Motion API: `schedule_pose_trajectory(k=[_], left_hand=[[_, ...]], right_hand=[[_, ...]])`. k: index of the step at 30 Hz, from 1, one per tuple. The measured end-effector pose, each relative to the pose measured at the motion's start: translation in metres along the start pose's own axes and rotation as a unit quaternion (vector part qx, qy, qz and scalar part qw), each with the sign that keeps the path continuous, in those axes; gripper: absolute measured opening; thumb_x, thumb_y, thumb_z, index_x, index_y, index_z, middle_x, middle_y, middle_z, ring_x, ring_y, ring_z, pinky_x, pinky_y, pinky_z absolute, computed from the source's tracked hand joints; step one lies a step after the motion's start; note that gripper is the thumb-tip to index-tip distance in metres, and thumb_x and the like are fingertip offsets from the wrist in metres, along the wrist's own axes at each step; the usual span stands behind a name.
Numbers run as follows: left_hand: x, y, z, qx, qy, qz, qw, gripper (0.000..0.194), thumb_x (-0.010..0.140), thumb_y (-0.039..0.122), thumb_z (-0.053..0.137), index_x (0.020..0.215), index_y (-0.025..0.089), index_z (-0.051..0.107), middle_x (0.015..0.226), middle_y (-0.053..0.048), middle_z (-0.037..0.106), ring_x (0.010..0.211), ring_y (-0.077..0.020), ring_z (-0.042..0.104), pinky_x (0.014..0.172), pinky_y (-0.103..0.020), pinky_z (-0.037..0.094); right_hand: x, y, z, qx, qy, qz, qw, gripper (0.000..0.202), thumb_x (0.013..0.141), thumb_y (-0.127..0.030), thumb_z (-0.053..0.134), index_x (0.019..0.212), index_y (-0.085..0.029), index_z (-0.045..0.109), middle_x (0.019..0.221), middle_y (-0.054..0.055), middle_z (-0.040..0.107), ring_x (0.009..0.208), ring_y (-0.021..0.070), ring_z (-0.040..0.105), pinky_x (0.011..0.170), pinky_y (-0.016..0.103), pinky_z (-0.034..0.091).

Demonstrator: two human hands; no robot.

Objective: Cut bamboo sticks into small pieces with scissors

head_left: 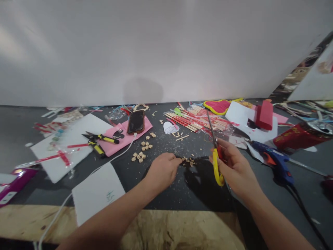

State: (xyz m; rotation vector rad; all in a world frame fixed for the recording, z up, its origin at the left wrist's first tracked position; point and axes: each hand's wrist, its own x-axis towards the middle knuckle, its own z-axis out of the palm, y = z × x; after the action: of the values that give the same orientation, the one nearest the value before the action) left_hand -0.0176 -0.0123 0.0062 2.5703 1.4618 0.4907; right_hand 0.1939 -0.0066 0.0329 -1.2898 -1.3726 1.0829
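Centre of frame: your left hand (162,170), fingers pinched together, touches small wooden pieces (188,161) on the black mat (197,187). Right of centre: your right hand (235,168) is clamped on yellow-handled scissors (215,152), blades pointing upward.

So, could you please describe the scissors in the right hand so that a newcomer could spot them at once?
Start at the dark table mat, then find the right hand near its middle. That hand grips the scissors, blades pointing up and away; their yellow-and-red handles set them apart from the black-and-yellow snips on the pink sheet.
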Motion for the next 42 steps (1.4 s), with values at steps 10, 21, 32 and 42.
schedule_pose_trajectory(k=[10,21,32,42], left_hand=[[-0.002,0.001,0.000,0.052,-0.020,0.044,0.998,0.025,0.082,0.015,0.040,0.097,0.017,0.061,0.080,-0.006,0.060,0.075,-0.0173,0.053,0.070,-0.030,0.043],[-0.002,-0.002,0.003,-0.020,0.005,0.018,1.000,0.027,0.082,0.014,0.041,0.095,0.017,0.064,0.083,-0.007,0.062,0.079,-0.0178,0.054,0.071,-0.031,0.043],[0.005,-0.017,-0.023,-0.656,0.163,-0.288,0.679,0.020,0.064,0.023,0.068,0.083,0.016,0.069,0.075,-0.003,0.066,0.065,-0.0092,0.053,0.061,-0.021,0.041],[0.006,-0.022,-0.026,-0.756,0.170,-0.266,0.574,0.020,0.062,0.020,0.071,0.081,0.015,0.069,0.069,-0.002,0.061,0.061,-0.0058,0.050,0.056,-0.017,0.040]], right_hand=[[-0.001,0.006,-0.002,0.003,-0.025,-0.002,1.000,0.050,0.072,-0.033,0.059,0.119,-0.026,0.041,0.112,0.006,0.055,0.092,0.0144,0.056,0.083,0.031,0.046],[-0.001,0.005,-0.001,-0.016,-0.027,-0.036,0.999,0.049,0.074,-0.034,0.057,0.120,-0.027,0.041,0.113,0.006,0.054,0.096,0.0147,0.055,0.084,0.030,0.045],[-0.011,0.000,0.002,-0.253,-0.113,-0.100,0.956,0.048,0.076,-0.031,0.054,0.121,-0.026,0.039,0.094,0.004,0.055,0.076,0.0124,0.056,0.067,0.023,0.048],[-0.011,0.000,0.012,-0.321,-0.183,-0.111,0.923,0.043,0.078,-0.033,0.048,0.119,-0.024,0.040,0.091,0.003,0.057,0.069,0.0118,0.056,0.061,0.023,0.048]])
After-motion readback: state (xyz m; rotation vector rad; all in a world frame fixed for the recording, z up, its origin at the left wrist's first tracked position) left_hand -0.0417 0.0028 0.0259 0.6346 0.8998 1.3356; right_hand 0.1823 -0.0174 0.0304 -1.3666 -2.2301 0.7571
